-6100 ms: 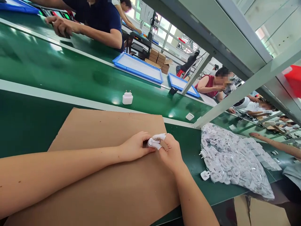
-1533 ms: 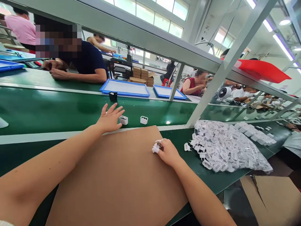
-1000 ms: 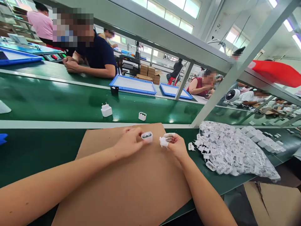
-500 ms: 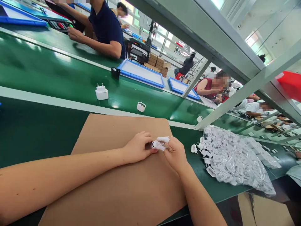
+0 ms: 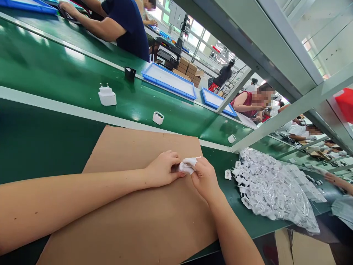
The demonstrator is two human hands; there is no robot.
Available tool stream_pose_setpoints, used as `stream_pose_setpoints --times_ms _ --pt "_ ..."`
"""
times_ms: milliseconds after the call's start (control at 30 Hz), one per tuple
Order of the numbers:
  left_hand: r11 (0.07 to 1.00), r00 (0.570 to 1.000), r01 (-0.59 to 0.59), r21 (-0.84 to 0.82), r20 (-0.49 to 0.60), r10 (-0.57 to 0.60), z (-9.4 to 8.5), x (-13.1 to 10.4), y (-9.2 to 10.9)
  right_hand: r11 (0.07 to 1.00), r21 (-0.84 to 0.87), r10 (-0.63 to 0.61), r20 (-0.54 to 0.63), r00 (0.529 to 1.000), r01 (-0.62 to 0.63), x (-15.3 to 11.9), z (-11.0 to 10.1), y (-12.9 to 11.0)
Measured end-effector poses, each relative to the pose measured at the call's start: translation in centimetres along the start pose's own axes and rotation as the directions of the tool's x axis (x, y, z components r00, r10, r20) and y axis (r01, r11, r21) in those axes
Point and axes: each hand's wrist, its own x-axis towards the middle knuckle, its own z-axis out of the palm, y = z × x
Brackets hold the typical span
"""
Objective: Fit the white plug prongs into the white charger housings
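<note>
Both of my hands meet over the brown cardboard sheet (image 5: 138, 217). My left hand (image 5: 163, 168) is closed, its thumb and fingers pinching the left end of a small white plastic part, mostly hidden between the hands. From the other side my right hand (image 5: 204, 179) presses on the same part with thumb and forefinger. White finger covers (image 5: 190, 162) wrap those two fingertips. Nearest on the right lies a loose white charger housing (image 5: 227, 174), beside a clear plastic bag (image 5: 278, 187) full of white charger housings with plug pins.
Beyond the cardboard runs a green conveyor belt (image 5: 82, 88), carrying a white plug charger (image 5: 107, 96), white housings (image 5: 158, 117) and a black part (image 5: 129, 73). Blue-rimmed trays (image 5: 169, 81) stand behind it. A metal strut (image 5: 275, 121) rises at right. Co-workers sit across; another person's arm (image 5: 338, 180) enters at right.
The pieces on the belt have shifted left. My hands stay together, and the white part is more covered by my fingers. A co-worker's arm has appeared at the right edge.
</note>
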Motion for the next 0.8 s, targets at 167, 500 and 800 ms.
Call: stream_pose_setpoints --times_ms 167,500,800 --pt "1.000 1.000 0.016 -0.012 -0.008 -0.016 0.1 0.1 -0.1 0.981 -0.163 0.118 0.083 0.989 -0.103 0.6 -0.1 -0.4" --pt "0.989 0.988 0.142 -0.036 0.068 -0.140 -0.6 1.4 0.5 0.917 0.268 0.327 -0.082 0.941 -0.296 -0.8 0.5 1.2" --pt "0.859 0.863 0.452 0.239 -0.361 -0.354 -6.0 10.9 -5.9 0.711 -0.266 0.674 -0.002 0.738 -0.651 -3.4 -4.0 6.7"
